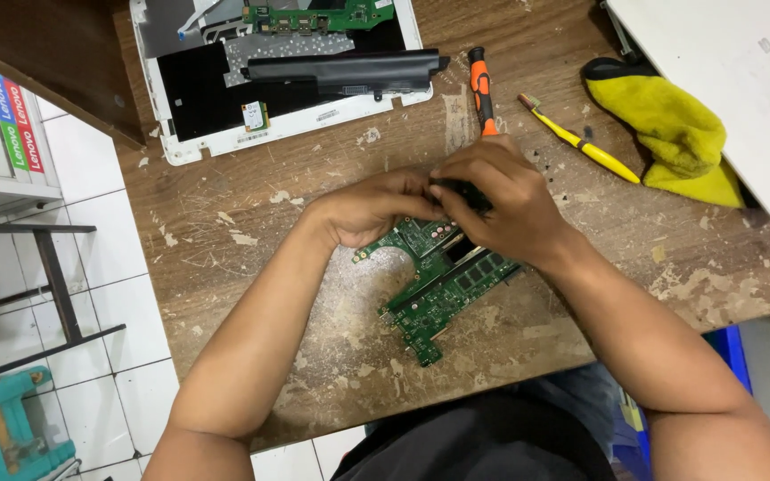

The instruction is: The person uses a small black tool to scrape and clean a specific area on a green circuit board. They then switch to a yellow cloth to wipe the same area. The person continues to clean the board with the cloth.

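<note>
Motherboard: a green laptop motherboard [438,285] is lying flat on the worn wooden workbench [251,223], directly under both hands, its lower end stretching toward the person's body.
Black part: a small dark piece [463,191] is sitting at the board's top edge, caught between the two hands; what kind of part it is I cannot tell.
Left hand: the left hand [376,207] is resting on the board's upper left corner, fingers curled and pressing together against the black part.
Right hand: the right hand [501,200] is arching over the board's upper right, fingertips pinching the same black part from above.
Screwdriver: an orange-and-black screwdriver [480,89] is lying just beyond the right hand's knuckles, its tip end disappearing behind them.
Brush: a yellow-handled brush [581,142] is lying at a slant, near the right hand on its far outer side.
Cloth: a crumpled yellow cloth [670,134] is sitting further out past the brush, touching the edge of a white laptop lid [724,89].
Opened laptop: a white laptop base [287,80] is lying open well beyond the left hand, showing a long black battery [340,71] and a green board [318,16] inside.
Floor: white tiles [109,267] are showing off to the left arm's outer side, with a teal stool [11,428] standing there.
</note>
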